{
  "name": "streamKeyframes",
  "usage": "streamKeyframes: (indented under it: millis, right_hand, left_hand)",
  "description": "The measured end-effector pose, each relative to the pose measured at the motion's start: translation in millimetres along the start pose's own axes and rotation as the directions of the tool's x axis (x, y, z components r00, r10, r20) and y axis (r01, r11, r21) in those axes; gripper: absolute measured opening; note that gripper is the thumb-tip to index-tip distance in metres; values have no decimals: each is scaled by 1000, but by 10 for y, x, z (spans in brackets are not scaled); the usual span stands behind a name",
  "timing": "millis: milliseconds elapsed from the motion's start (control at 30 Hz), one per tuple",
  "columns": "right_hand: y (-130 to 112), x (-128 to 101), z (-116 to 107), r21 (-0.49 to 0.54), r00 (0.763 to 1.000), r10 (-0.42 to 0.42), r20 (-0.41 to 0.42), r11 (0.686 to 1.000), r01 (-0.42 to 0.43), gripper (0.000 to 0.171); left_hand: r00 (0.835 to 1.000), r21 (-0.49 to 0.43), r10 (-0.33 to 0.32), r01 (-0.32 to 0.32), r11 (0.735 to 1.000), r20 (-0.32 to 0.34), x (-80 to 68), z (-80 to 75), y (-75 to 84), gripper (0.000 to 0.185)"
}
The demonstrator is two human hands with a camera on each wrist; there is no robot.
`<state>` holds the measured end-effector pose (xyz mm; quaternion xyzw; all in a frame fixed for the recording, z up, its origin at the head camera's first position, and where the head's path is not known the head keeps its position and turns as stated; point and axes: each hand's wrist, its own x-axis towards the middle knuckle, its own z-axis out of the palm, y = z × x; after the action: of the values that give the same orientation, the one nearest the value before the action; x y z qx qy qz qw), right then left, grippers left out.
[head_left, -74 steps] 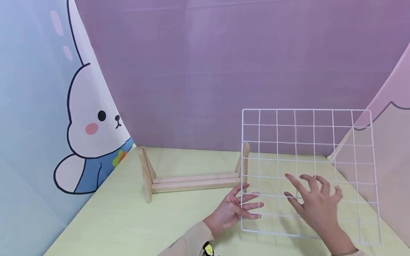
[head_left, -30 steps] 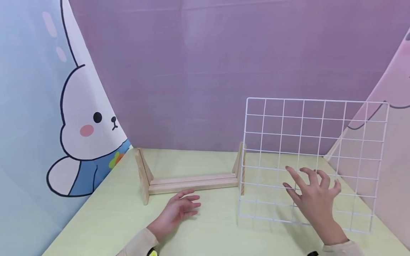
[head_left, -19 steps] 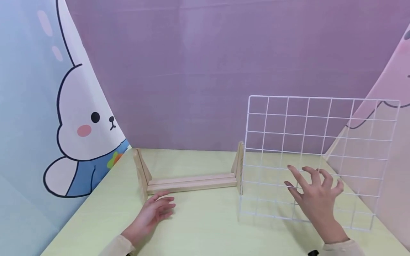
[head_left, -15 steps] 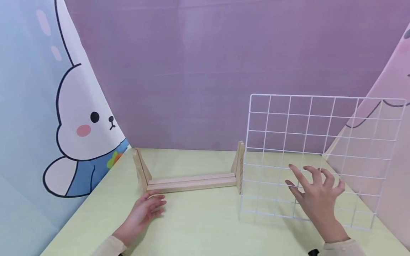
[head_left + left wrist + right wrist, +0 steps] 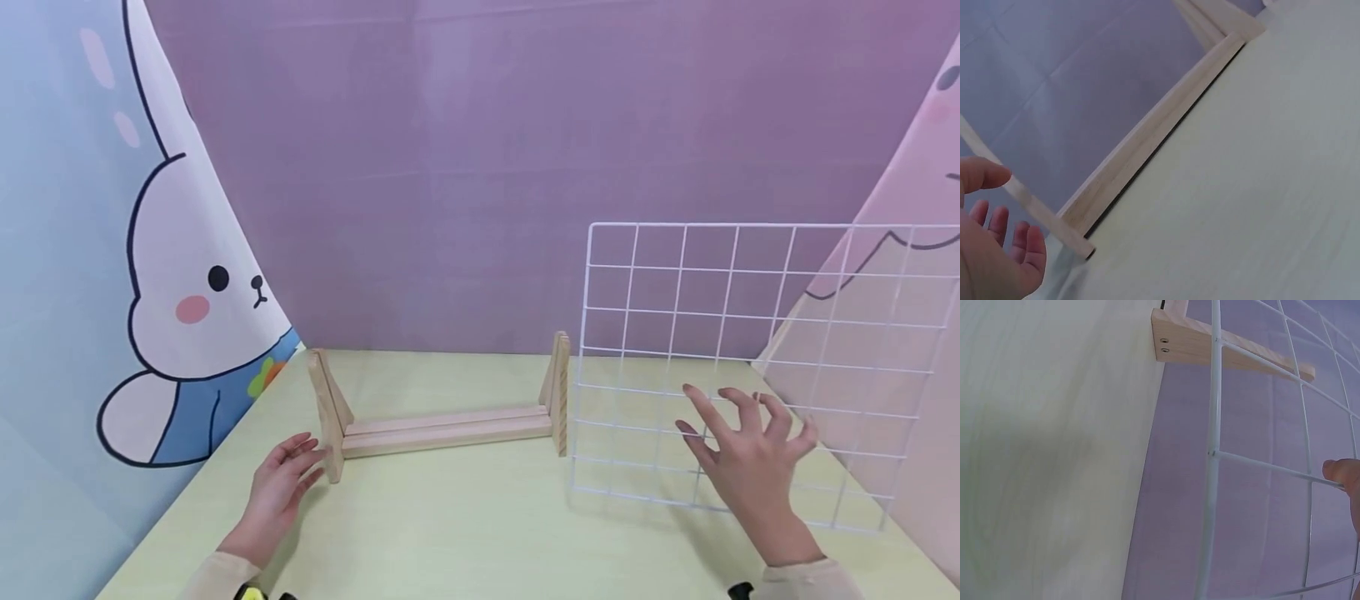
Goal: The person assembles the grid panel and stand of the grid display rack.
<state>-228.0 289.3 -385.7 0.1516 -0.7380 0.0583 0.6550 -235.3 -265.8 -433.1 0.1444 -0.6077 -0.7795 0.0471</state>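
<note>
A wooden stand [image 5: 450, 434] sits on the table, with an upright at each end and two rails between. My left hand [image 5: 273, 493] is at the outer side of its left upright, fingers loosely bent; in the left wrist view the fingers lie beside the upright without wrapping it, and contact is unclear. To the right, a white wire grid panel [image 5: 724, 315] stands nearly upright. My right hand [image 5: 753, 468] holds it, fingertips hooked at the wires near its lower middle. The right wrist view shows one digit [image 5: 1344, 474] against a wire.
The pale green tabletop [image 5: 450, 533] runs back to a purple backdrop [image 5: 480, 167]. A blue cloth with a rabbit print [image 5: 191, 275] hangs at left, and a pink and beige one [image 5: 922, 350] at right. The panel's left edge stands close to the stand's right upright [image 5: 560, 396].
My left hand has let go of the panel's left edge and moved left to the stand's left upright. The panel, held by my right hand, has shifted and turned slightly.
</note>
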Motion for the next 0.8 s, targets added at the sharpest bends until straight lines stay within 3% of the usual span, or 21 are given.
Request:
streamKeyframes:
  millis: [267,500,800]
  right_hand:
    - [39,6,-6,-34,1000,11,-22,999,-12,40]
    - [64,-7,1,-38,1000,20,-21,999,-21,40]
    - [73,-10,8,-30,1000,26,-13,999,-26,41]
  left_hand:
    - [999,117,-11,5,993,51,180,-57,-56,71]
    - [997,184,-21,7,983,70,263,-59,-81,75]
    - [997,194,-22,8,981,72,332,-44,-94,76]
